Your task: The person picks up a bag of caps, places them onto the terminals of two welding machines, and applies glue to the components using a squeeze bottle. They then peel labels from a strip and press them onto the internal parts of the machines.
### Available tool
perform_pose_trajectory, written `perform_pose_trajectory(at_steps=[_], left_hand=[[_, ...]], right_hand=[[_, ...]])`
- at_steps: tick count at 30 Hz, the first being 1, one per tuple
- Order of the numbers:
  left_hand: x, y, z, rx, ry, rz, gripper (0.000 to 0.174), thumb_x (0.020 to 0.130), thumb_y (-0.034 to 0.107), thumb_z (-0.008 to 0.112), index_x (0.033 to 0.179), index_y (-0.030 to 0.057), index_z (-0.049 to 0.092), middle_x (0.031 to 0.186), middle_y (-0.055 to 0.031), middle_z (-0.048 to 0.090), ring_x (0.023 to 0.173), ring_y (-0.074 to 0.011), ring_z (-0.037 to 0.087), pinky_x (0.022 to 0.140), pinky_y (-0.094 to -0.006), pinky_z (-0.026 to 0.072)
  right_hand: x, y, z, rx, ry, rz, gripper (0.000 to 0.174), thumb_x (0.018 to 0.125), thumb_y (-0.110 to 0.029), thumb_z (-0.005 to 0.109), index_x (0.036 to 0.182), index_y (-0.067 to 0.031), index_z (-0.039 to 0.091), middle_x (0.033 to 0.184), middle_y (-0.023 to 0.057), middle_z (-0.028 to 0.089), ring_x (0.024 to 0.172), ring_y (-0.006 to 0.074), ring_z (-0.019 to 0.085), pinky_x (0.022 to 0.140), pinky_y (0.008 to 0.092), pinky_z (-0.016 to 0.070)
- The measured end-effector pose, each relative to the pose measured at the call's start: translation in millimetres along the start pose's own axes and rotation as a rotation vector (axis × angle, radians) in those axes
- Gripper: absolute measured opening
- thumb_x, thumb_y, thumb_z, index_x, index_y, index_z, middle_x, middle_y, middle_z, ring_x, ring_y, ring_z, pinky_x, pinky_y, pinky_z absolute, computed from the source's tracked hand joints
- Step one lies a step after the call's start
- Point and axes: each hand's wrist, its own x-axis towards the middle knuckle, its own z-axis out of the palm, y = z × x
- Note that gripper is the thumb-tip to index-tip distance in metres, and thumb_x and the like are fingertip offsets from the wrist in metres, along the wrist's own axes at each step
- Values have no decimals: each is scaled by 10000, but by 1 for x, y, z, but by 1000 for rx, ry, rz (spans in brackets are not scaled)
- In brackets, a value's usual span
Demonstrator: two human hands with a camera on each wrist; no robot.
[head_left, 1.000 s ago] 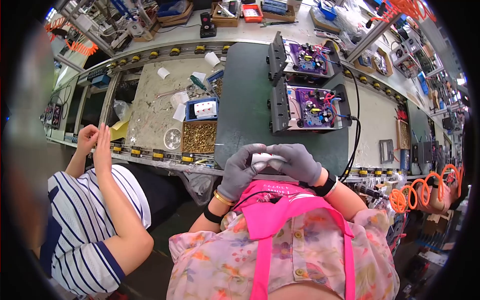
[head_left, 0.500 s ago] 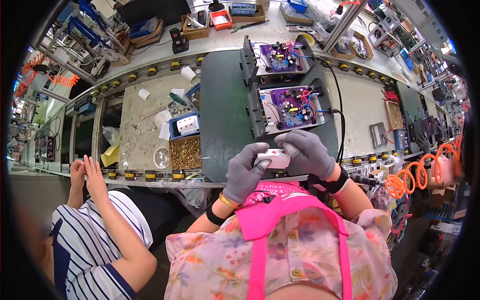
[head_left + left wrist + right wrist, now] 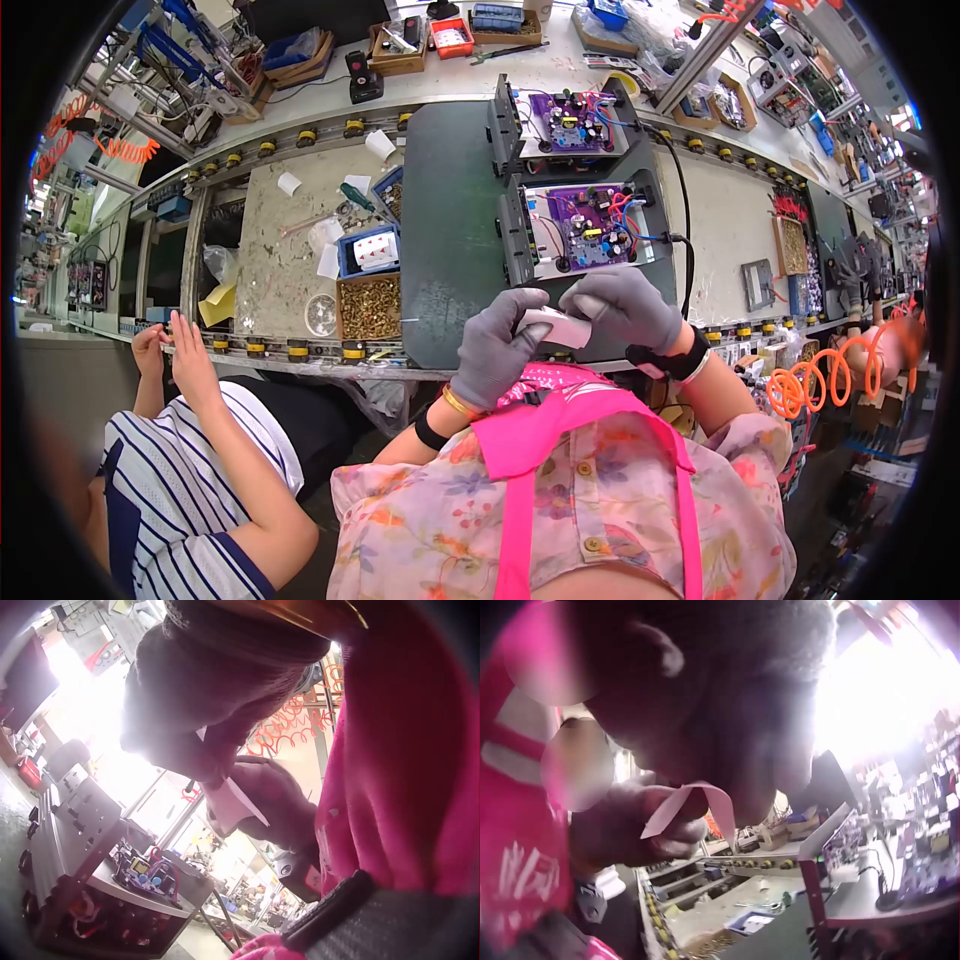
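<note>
Both hands wear grey gloves and meet in front of the pink apron, over the near edge of the green board (image 3: 440,220). The left hand (image 3: 497,345) pinches a bent white label strip (image 3: 562,328) between thumb and fingers. At the strip's other side the right hand (image 3: 628,308) has its fingertips curled on the edge. The strip (image 3: 234,804) hangs between the hands in the left wrist view, and the right wrist view shows it (image 3: 718,810) folded into two flaps. Two grey housings with purple circuit boards (image 3: 590,228) stand just beyond the hands.
Left of the green board are a box of brass screws (image 3: 370,309), a blue tray (image 3: 346,256) with red-marked white labels and a green-handled tool (image 3: 356,196). A black cable (image 3: 688,270) runs down at the right. Another person (image 3: 205,460) sits at the left.
The white strip has turned, and its red marks no longer show. Both hands have stayed on it, the right one shifting slightly.
</note>
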Motion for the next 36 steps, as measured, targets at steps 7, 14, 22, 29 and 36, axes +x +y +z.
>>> perform_pose_trajectory(at_steps=[7,14,22,29,36], left_hand=[[5,1,1,9,-10,-8,344,833,-51,629,1162,-5,539,1040,-83,639,970,-124,614,831,-253,507],[10,-12,1,-77,-68,-103,372,833,-76,608,1184,7,518,1076,-82,614,1004,-122,591,858,-256,491],[15,-15,-3,-117,-49,-123,380,830,-65,616,1187,9,511,1106,-79,602,1017,-131,586,875,-263,482],[13,-19,-10,-84,-26,-100,377,831,-50,625,1184,10,509,1106,-82,604,1027,-134,584,877,-263,481],[20,-7,-22,-43,23,-73,418,829,-64,605,1219,15,474,1119,-92,596,1038,-141,581,876,-266,479]], right_hand=[[10,-14,0,-319,1,-149,126,811,-154,645,896,-62,634,801,80,615,743,274,617,656,363,482],[12,-1,-1,-505,-3,-233,102,767,-100,655,865,-74,643,761,62,627,727,246,622,676,368,475],[39,94,-39,-1077,393,74,53,704,-155,628,715,-128,583,781,40,578,788,228,582,715,376,428],[58,105,-37,-1143,168,328,75,686,-174,611,662,-115,649,819,57,597,884,240,553,830,390,389],[47,32,-77,-392,252,273,113,730,-157,680,821,-101,716,825,60,630,873,249,589,784,390,459]])
